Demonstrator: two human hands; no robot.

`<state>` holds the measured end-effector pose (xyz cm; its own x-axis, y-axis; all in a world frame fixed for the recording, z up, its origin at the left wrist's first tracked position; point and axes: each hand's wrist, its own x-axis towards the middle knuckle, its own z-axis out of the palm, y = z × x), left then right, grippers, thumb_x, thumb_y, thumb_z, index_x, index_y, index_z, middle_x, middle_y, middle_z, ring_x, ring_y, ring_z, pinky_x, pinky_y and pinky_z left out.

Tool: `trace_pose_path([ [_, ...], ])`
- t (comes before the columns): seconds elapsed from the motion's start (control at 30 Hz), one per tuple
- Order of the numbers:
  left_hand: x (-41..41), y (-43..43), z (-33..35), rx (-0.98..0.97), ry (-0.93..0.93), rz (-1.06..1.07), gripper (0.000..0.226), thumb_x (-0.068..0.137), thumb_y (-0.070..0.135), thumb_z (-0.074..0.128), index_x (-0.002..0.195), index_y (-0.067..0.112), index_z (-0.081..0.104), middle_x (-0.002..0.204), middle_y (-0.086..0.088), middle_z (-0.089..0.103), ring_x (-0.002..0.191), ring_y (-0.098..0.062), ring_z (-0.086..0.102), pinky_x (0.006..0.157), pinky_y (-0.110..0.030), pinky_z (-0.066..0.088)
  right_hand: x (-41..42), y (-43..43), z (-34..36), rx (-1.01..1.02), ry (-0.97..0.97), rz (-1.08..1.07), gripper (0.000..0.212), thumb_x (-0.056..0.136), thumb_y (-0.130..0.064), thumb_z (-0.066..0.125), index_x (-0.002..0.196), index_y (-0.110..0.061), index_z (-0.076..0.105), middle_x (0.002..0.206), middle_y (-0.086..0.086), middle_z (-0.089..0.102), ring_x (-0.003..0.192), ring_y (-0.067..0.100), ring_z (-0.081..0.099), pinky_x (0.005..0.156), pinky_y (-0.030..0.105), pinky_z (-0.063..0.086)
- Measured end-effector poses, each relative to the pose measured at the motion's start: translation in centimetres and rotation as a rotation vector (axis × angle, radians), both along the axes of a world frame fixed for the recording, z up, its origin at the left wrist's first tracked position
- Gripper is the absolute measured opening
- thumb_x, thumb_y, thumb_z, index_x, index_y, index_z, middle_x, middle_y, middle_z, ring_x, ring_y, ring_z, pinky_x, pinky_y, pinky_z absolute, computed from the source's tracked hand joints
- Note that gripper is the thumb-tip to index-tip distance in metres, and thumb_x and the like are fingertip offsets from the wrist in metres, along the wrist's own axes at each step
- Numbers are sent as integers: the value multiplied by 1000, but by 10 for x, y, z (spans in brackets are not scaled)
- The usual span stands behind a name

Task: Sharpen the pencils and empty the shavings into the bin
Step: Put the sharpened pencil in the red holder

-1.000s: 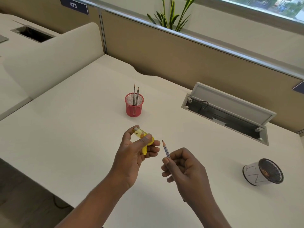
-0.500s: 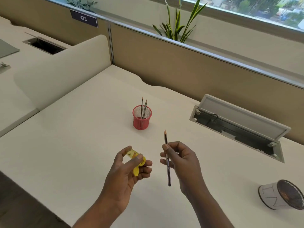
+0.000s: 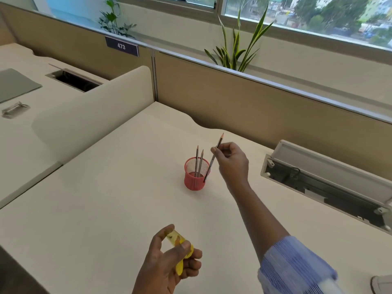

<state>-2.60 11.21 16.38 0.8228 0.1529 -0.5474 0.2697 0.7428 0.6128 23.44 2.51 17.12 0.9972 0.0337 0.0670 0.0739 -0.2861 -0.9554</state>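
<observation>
Now our right hand (image 3: 232,164) pinches pencil (image 3: 214,158) at cup (image 3: 194,179); we lower it straight inside rim. Left hand (image 3: 169,262) grips sharpener (image 3: 180,247), nearer than cup.

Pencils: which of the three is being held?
The rightmost grey pencil, pinched by the right hand, tilted at the red mesh cup; the other two pencils stand inside untouched.

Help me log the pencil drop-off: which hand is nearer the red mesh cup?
Right. The right hand is just right of the red mesh cup, pinching a pencil whose lower end reaches it. The left hand holds the yellow sharpener much nearer the person.
</observation>
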Motion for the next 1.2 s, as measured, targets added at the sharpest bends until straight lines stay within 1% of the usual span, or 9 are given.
trace_pose_path([
  [0.07, -1, 5, -3, -3, 1, -23, 57, 79, -2, 67, 128, 22, 50, 81, -44, 68, 53, -42, 65, 51, -42, 55, 21, 17, -5, -31, 4, -15, 13, 88, -30, 78, 87, -20, 69, 77, -10, 72, 64, -3, 63, 63, 17, 47],
  [0.13, -6, 8, -5, 2, -15, -55, 47, 92, -8, 59, 127, 22, 50, 82, -44, 67, 54, -42, 65, 56, -43, 52, 38, 27, -15, -50, 24, -29, 14, 88, -28, 77, 89, -16, 69, 76, -9, 70, 67, 4, 63, 66, 23, 49],
  [0.2, -10, 11, -5, 11, -21, -70, 44, 97, -10, 54, 126, 22, 50, 82, -45, 67, 55, -42, 64, 61, -43, 49, 49, 34, -27, -78, 41, -43, 15, 89, -27, 76, 91, -13, 69, 76, -7, 70, 70, 11, 64, 69, 27, 49],
  [0.33, -11, 14, -3, 24, 11, -57, 44, 96, -15, 52, 124, 18, 53, 82, -48, 66, 58, -43, 64, 66, -46, 47, 60, 37, -54, -138, 98, -73, 17, 87, -30, 77, 93, -16, 70, 83, -5, 74, 82, 18, 69, 77, 32, 51],
  [0.6, -6, 17, -6, -17, 73, -36, 45, 96, -15, 52, 127, 17, 52, 86, -49, 66, 56, -44, 65, 62, -43, 51, 51, 33, -96, -200, 176, -31, 25, 84, -38, 81, 95, -17, 73, 94, -4, 74, 89, 17, 67, 75, 30, 48],
  [0.77, -3, 13, -5, -30, 76, -49, 46, 94, -14, 53, 127, 18, 51, 87, -49, 66, 57, -45, 66, 54, -42, 55, 49, 30, -100, -158, 200, -10, 24, 85, -41, 81, 95, -21, 72, 88, -12, 70, 88, 14, 67, 74, 29, 49],
  [0.87, -2, 10, -3, -25, 82, -53, 45, 95, -15, 52, 126, 17, 52, 87, -49, 66, 58, -44, 65, 60, -42, 53, 48, 27, -100, -140, 200, 5, 24, 85, -39, 81, 96, -20, 72, 85, -15, 69, 85, 12, 66, 70, 26, 48],
  [1.0, -2, 7, 0, -6, 97, -56, 44, 96, -16, 52, 126, 15, 53, 85, -49, 65, 61, -43, 64, 66, -46, 48, 50, 24, -100, -127, 202, 33, 24, 85, -36, 82, 99, -19, 73, 91, -8, 73, 88, 15, 67, 81, 33, 53],
  [1.2, -1, 6, 0, 7, 113, -64, 44, 96, -16, 51, 128, 14, 52, 86, -49, 65, 66, -43, 63, 68, -47, 47, 58, 22, -90, -97, 187, 129, 37, 83, -38, 83, 114, -25, 68, 108, -5, 69, 99, 20, 67, 87, 41, 56],
])
